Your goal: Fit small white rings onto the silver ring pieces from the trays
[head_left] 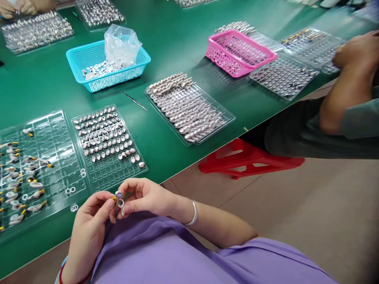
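Both hands meet low over the lap, just on the near side of the counter, and between their fingertips sits a small white-and-yellow piece. The left hand has its grip narrow, thumb and finger closed by the yellow end. The right hand pinches the white side with its own narrow grip, a round part showing at its fingertips. Neither hand is nearer; the piece lies right between them. Its long axis seems to run away from the body, across the line joining the hands, with the yellow bit poking toward the left thumb. Whether its parts are joined or only touching, I can't tell from here.

Past the knuckles, the edge of the counter slants up to the right. Just beyond it is the narrow tray of small oval cups, its bare slots on the side nearest the hands. Left of that, touching or nearly so, spreads the wide tray of yellow-tipped pieces, with a couple of loose rings by its near edge. To the right, a strip of green surface separates the narrow tray from the tray of long white pieces. Tweezers lie farther back.
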`<state>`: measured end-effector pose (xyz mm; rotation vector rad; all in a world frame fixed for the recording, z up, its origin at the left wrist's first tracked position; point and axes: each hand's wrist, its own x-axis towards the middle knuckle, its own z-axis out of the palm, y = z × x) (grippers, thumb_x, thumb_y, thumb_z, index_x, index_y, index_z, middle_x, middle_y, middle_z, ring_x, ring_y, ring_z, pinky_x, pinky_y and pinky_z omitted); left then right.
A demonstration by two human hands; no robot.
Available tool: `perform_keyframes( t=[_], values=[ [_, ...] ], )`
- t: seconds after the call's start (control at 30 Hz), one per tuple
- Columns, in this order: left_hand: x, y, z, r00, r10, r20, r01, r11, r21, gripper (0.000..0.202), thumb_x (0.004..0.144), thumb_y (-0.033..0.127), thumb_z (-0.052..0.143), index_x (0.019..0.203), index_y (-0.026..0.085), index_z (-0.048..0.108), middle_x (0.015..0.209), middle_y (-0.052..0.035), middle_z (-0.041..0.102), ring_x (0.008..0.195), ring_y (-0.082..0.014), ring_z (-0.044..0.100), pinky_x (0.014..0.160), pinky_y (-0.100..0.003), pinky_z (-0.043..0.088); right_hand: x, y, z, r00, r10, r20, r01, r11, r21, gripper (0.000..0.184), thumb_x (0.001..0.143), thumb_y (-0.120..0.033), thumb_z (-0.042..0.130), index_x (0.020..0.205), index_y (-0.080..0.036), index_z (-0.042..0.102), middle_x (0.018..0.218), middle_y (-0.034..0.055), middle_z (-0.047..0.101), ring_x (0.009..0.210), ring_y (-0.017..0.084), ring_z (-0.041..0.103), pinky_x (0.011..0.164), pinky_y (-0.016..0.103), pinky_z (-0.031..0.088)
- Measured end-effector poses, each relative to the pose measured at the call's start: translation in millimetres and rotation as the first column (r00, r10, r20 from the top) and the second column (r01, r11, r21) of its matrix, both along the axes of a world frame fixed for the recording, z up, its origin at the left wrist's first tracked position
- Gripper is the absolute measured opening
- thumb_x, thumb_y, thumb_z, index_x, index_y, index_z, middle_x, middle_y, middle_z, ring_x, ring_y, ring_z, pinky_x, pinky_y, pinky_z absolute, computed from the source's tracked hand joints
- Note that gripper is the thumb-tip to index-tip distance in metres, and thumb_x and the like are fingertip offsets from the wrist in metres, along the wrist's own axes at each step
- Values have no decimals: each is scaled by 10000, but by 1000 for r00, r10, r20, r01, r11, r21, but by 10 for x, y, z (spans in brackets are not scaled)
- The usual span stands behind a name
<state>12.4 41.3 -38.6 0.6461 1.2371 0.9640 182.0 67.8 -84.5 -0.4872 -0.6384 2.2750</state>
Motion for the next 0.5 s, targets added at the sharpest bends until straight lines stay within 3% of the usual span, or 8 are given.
perform_keyframes(
  t=[0.2,0.5],
  values=[
    [18,-5,77,999,-39,9,39,999,20,188,658,322,861,716,188,742,644,16,643,550,-83,567,504,-153,456,-40,-41,-14,999,-34,-36,34,999,-6,362,670,-207,873,928,-133,630,809,-1,700,733,120,722,713,228,592],
    [-4,-50,63,997,-68,-22,68,998,-5,173,667,288,845,700,185,709,667,19,599,573,-95,542,504,-174,437,-22,-28,91,999,-52,11,52,997,51,385,637,-270,891,778,-140,557,872,-11,653,722,84,680,692,215,563]
  ],
)
